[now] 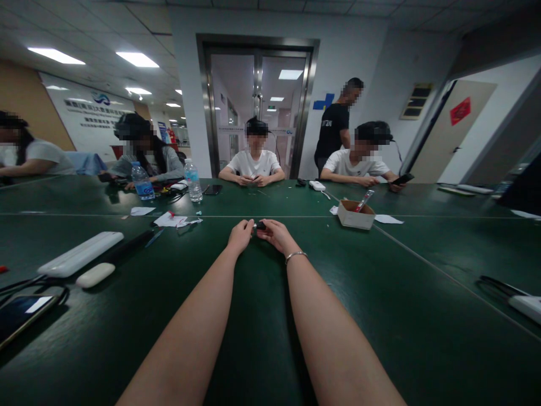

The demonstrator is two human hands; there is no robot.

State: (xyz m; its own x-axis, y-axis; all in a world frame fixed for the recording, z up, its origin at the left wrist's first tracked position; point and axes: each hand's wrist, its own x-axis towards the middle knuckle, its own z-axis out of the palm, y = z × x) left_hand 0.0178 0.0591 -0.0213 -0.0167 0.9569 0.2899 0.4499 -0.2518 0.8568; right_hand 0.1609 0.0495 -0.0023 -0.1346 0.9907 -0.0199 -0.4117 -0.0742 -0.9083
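Note:
Above the green table [262, 316], both my arms reach straight forward and the hands meet at a small black object with a silvery end [260, 225]. My left hand [240, 235] is closed in a pinch at the silvery end, on the object's left. From the other side, my right hand [276, 235] grips the black part between thumb and fingers. A metal bracelet [296, 256] circles the right wrist. The object is small and partly covered by fingers, so its exact kind cannot be made out.
A small open box [355, 216] with a pen-like item stands right. On the left lie a white power bank [80, 255], a white oval case [96, 276], a phone [25, 316] and paper scraps [171, 220]. Bottles [193, 181] stand farther back. Several people sit opposite.

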